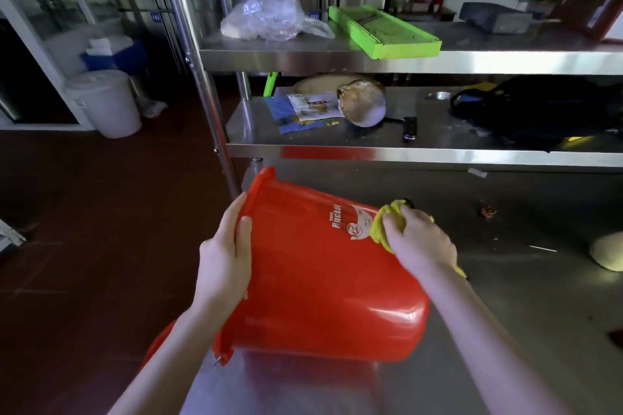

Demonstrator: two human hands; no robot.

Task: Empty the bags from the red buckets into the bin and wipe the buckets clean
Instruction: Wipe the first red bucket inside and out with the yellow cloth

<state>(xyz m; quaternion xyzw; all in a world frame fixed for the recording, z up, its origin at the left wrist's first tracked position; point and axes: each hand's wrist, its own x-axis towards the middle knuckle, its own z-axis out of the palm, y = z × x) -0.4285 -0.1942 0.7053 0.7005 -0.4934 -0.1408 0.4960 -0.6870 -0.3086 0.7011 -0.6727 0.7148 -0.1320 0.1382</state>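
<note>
Red bucket lay on its side on the steel table, mouth twd the left edge, partly overhanging. Left hand gripped the rim, fingers curled over it. Right hand pressed a yellow cloth vs the wall nr the label, fingers closed on it. Risk: hard wiping w/ a loose rim grip could roll it off the edge.

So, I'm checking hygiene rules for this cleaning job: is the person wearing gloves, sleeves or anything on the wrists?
No gloves: the left hand and right hand are both bare. No sleeves show either; both forearms are uncovered right down to the bottom edge of the head view. No watch, bracelet or ring is visible on either wrist or on the fingers that show.
</note>
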